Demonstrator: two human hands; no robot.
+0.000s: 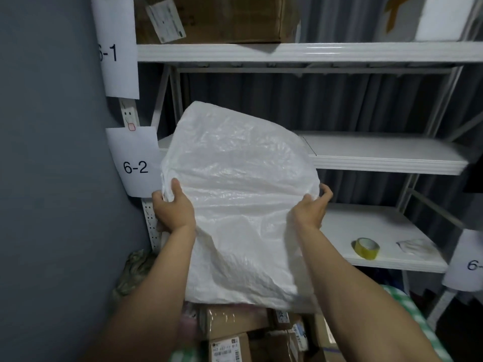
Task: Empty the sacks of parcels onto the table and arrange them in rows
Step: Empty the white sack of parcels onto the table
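White sack gripped by left hand, right hand, fingers curled round edges — parcels below half hidden.

Sack held before shelves; parcels below sack; tape roll on shelf, right.

Glossy woven-plastic sack; taped cardboard parcels.

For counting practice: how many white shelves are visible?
3: top shelf under the cardboard box, middle shelf behind the sack, lower shelf holding the tape roll. Others may be hidden.
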